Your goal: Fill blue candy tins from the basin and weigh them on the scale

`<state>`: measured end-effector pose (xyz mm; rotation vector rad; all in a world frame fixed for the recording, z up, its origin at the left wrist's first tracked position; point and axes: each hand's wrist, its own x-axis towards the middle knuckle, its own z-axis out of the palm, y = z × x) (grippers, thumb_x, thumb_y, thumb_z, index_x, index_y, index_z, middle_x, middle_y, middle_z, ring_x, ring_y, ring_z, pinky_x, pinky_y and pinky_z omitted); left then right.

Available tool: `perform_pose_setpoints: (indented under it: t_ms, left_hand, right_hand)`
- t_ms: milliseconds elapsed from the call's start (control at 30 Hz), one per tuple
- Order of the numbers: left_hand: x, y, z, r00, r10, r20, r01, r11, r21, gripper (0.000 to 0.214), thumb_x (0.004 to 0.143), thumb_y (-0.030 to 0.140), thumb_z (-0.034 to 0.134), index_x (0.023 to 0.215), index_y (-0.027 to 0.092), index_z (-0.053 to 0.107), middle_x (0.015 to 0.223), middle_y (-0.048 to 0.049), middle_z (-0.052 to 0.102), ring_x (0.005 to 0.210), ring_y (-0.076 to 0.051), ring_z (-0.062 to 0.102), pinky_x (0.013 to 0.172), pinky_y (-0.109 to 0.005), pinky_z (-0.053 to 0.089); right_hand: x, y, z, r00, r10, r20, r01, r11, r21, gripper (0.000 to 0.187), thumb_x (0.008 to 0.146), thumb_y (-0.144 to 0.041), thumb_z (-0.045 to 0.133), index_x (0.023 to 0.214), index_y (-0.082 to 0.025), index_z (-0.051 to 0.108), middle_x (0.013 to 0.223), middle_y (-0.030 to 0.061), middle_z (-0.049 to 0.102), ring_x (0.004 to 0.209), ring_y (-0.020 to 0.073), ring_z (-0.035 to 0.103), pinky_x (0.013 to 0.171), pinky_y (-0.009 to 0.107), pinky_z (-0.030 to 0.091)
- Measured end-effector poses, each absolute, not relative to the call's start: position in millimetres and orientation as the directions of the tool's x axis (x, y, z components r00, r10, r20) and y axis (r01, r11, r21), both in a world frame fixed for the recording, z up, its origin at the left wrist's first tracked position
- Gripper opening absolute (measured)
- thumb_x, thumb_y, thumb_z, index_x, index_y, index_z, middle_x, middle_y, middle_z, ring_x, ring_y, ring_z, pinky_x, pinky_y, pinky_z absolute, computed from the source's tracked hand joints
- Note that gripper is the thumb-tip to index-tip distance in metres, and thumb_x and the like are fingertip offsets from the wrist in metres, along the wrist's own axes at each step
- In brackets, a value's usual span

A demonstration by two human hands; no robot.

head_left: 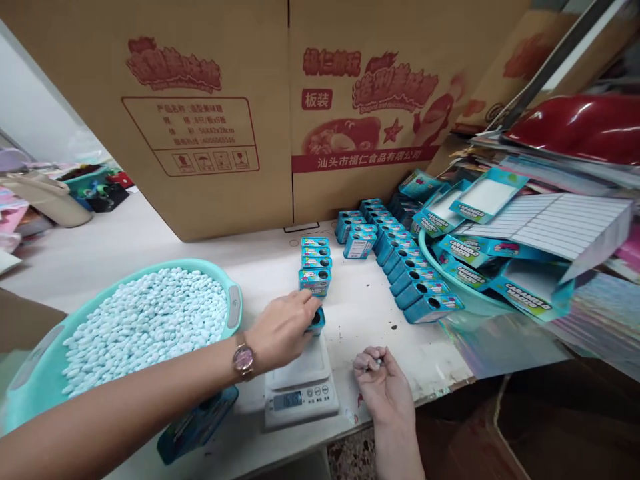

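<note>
My left hand (283,330), with a watch on its wrist, reaches across a small white digital scale (300,387) and grips a little blue candy box (317,322) at the scale's far edge. Just beyond that box, a short row of the same blue boxes (315,263) runs away from me. My right hand (383,383) rests on the table edge beside the scale, fingers curled round a small dark object I cannot make out. A teal basin (233,303) full of pale blue candies (145,323) sits on my left.
More blue boxes (407,267) stand in rows at centre right. A second teal tub (465,303) holds flat unfolded box blanks. Two large printed cartons (280,107) wall off the back. Stacked card sheets (555,223) and holographic film (575,327) lie on the right.
</note>
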<state>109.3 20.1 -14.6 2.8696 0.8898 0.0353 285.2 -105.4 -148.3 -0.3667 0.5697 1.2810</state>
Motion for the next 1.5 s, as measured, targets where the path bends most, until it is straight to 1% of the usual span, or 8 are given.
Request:
perform_pose_setpoints:
  t_ms: [367,600,767,933,1067,1167,1300,1500]
  left_hand:
    - [156,71,-50,0.836,0.529,0.145,0.53,-0.847,0.032,0.04,0.078,0.011,0.055,0.117,0.012,0.051,0.111,-0.0128,0.056,0.105,-0.028,0.049,0.084,-0.039,0.042]
    - [61,7,7,0.698,0.661,0.273,0.609,-0.75,0.26,0.077,0.081,0.045,0.062,0.141,0.015,0.024,0.133,-0.0136,0.046,0.117,-0.027,0.044,0.097,-0.04,0.04]
    - [-36,-83,-14,0.606,0.783,0.139,0.783,-0.619,0.069,0.058,0.086,0.032,0.058,0.138,0.017,0.036,0.124,-0.0108,0.057,0.112,-0.029,0.05,0.095,-0.046,0.038]
    - [-72,-115,-60,0.637,0.752,0.169,0.771,-0.617,-0.159,0.051,0.092,0.019,0.042,0.143,0.02,0.032,0.15,-0.006,0.036,0.142,-0.025,0.02,0.113,-0.056,0.007]
    - [-80,-106,-68,0.712,0.677,0.186,0.701,-0.666,-0.257,0.049,0.093,0.01,0.031,0.142,0.015,0.034,0.155,-0.005,0.026,0.145,-0.019,0.009,0.114,-0.049,0.015]
    - [-85,-103,-67,0.752,0.624,0.215,0.659,-0.719,-0.219,0.048,0.095,0.012,0.03,0.142,0.017,0.034,0.153,-0.0067,0.029,0.145,-0.02,0.012,0.113,-0.047,0.02]
    - [-87,-108,-70,0.79,0.559,0.253,0.597,-0.796,-0.105,0.043,0.096,0.025,0.035,0.139,0.02,0.037,0.146,-0.0131,0.04,0.142,-0.025,0.022,0.112,-0.042,0.024]
    - [-77,-113,-83,0.756,0.56,0.339,0.572,-0.817,0.075,0.043,0.091,0.018,0.044,0.134,0.022,0.042,0.111,-0.0111,0.063,0.116,-0.024,0.054,0.111,-0.042,0.028]
  right_hand:
    - [287,-114,-151,0.195,0.768,-0.61,-0.961,0.273,0.037,0.011,0.083,-0.01,0.046,0.076,-0.019,0.045,0.067,-0.0039,0.045,0.051,0.0073,0.041,0.05,0.021,0.042]
    - [288,-123,-140,0.207,0.744,-0.635,-0.965,0.263,-0.006,0.013,0.083,-0.008,0.04,0.076,-0.018,0.045,0.067,-0.0033,0.048,0.051,0.0086,0.044,0.053,0.026,0.046]
    - [270,-111,-114,0.247,0.812,-0.529,-0.968,0.189,-0.162,0.012,0.082,-0.009,0.046,0.076,-0.019,0.044,0.065,-0.005,0.045,0.05,0.0075,0.043,0.052,0.023,0.044]
    - [201,-60,-59,0.091,0.952,-0.292,-0.903,-0.045,-0.428,0.013,0.082,-0.019,0.058,0.074,-0.019,0.047,0.064,-0.0073,0.039,0.048,0.0049,0.038,0.05,0.02,0.04]
    - [119,-10,-36,-0.018,0.99,-0.141,-0.617,-0.122,-0.777,0.021,0.08,-0.034,0.064,0.074,-0.019,0.052,0.064,-0.0066,0.042,0.048,0.0051,0.036,0.05,0.02,0.036]
    - [69,22,-41,-0.118,0.989,0.09,-0.059,0.083,-0.995,0.028,0.083,-0.046,0.055,0.077,-0.019,0.056,0.067,-0.0027,0.05,0.058,0.0105,0.045,0.059,0.025,0.041]
    - [30,57,-55,-0.402,0.883,0.241,0.452,0.421,-0.787,0.046,0.079,-0.054,0.058,0.11,-0.02,0.061,0.114,0.0095,0.059,0.111,0.026,0.049,0.097,0.041,0.037]
    - [1,85,-65,-0.579,0.815,-0.028,0.737,0.509,-0.444,0.075,0.083,-0.069,0.04,0.147,-0.033,0.022,0.156,0.0106,0.016,0.14,0.038,0.013,0.106,0.057,0.019]
